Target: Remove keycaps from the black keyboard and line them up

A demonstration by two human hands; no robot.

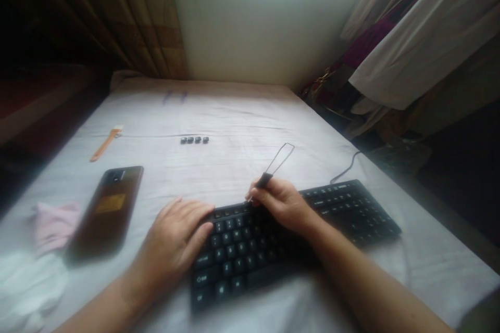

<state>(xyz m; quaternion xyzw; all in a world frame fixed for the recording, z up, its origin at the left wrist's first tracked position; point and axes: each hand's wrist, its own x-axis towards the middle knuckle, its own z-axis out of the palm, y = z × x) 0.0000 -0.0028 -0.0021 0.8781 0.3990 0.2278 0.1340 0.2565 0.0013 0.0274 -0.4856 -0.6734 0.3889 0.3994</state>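
Observation:
A black keyboard (234, 250) lies at a slant on the sheet, with white markings on its keys. My right hand (283, 203) is closed around the dark handle of a wire keycap puller (279, 158). One wire loop sticks up beyond my fingers; the puller's lower end meets the keyboard's top row, partly hidden by the fingers. Against the keyboard's upper left corner rests my left hand (175, 234), its fingers stretched out and its thumb beside the left edge. Farther back, several loose black keycaps (198, 140) sit in a short row.
An orange-handled brush (105, 144) lies at the left, behind a brown phone (107, 208). A pink cloth (54, 226) and a white cloth (29, 286) are at the near left. The keyboard's cable (346, 167) runs toward the bed's right edge. Clothes hang at the right.

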